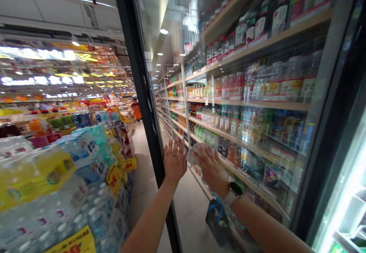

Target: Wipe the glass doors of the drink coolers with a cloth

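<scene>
My left hand (175,161) lies flat on the glass door (183,203) near its black frame (143,89), fingers spread, holding nothing. To its right, my right hand (208,165) presses a pale cleaning cloth (194,154) against the same pane. Most of the cloth is hidden under the palm and fingers. A dark watch (236,189) is on my right wrist. In the glass, shelves of bottled drinks (228,125) show, and I cannot tell how much of that is reflection.
Stacked packs of bottled water (85,150) with yellow price signs (114,178) stand on the left. An aisle floor (143,157) runs between them and the door, with a person in orange (136,110) far along it. A lit cooler interior (343,199) shows at right. A dark bag-like item with blue (219,222) appears below my right wrist.
</scene>
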Demonstrator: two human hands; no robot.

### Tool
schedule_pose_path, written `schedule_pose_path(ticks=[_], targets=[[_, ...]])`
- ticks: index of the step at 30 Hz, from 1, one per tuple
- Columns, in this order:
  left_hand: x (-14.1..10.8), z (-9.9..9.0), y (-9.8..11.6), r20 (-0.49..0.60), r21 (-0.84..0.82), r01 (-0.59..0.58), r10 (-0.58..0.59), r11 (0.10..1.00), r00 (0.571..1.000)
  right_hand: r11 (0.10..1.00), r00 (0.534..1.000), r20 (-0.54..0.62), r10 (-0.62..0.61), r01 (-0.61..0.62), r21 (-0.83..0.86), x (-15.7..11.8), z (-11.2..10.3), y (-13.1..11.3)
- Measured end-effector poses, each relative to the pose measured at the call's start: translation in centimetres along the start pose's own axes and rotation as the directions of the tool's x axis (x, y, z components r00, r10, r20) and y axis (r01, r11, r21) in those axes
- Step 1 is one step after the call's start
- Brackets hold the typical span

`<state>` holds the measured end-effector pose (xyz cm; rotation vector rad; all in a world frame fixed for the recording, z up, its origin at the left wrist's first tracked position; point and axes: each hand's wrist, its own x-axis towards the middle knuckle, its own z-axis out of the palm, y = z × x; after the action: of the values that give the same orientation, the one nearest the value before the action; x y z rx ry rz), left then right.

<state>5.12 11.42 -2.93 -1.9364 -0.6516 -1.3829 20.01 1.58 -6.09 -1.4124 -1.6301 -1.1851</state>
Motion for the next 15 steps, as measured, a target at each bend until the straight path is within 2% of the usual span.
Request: schedule_pose_path(ticks=[3, 5, 6, 8, 10, 12, 13, 15], targets=[[0.1, 0.3, -0.2, -0.010, -0.043, 0.006, -0.006, 0.999, 1.000, 0.995, 0.993, 0.061, -0.098, 0.097, 0.008, -7.9, 1.8, -0.9], [0.1, 0.5, -0.3, -0.029, -0.081, -0.005, 0.002, 0.997, 1.000, 0.987, 0.983, 0.094, -0.159, 0.160, 0.004, -10.8, 2.1, -0.7], [0.2, 0.7, -0.4, -0.039, -0.102, -0.013, 0.009, 0.995, 0.999, 0.983, 0.976, 0.114, -0.184, 0.185, -0.004, -11.1, 1.9, -0.2], [0.3, 1.0, -0.8, -0.053, -0.140, -0.023, 0.015, 0.990, 0.998, 0.980, 0.971, 0.149, -0.188, 0.196, -0.039, -9.7, 0.8, 1.6], [0.6, 1.5, -1.2, -0.063, -0.168, -0.023, 0.012, 0.985, 0.998, 0.989, 0.984, 0.149, -0.101, 0.117, -0.096, -6.1, -1.0, 4.4], [0.9, 1.9, -1.3, -0.069, -0.181, -0.023, 0.011, 0.983, 0.998, 0.983, 0.991, 0.098, 0.091, -0.074, -0.167, -2.0, -3.0, 7.3], [1.0, 2.1, -1.2, -0.073, -0.181, -0.025, 0.012, 0.983, 0.997, 0.968, 0.980, 0.077, 0.185, -0.168, -0.185, -0.2, -3.9, 8.6], [1.2, 2.3, -0.2, -0.088, -0.173, 0.000, -0.016, 0.985, 0.996, 0.940, 0.955, 0.029, 0.294, -0.283, -0.193, 2.2, -5.1, 10.3]])
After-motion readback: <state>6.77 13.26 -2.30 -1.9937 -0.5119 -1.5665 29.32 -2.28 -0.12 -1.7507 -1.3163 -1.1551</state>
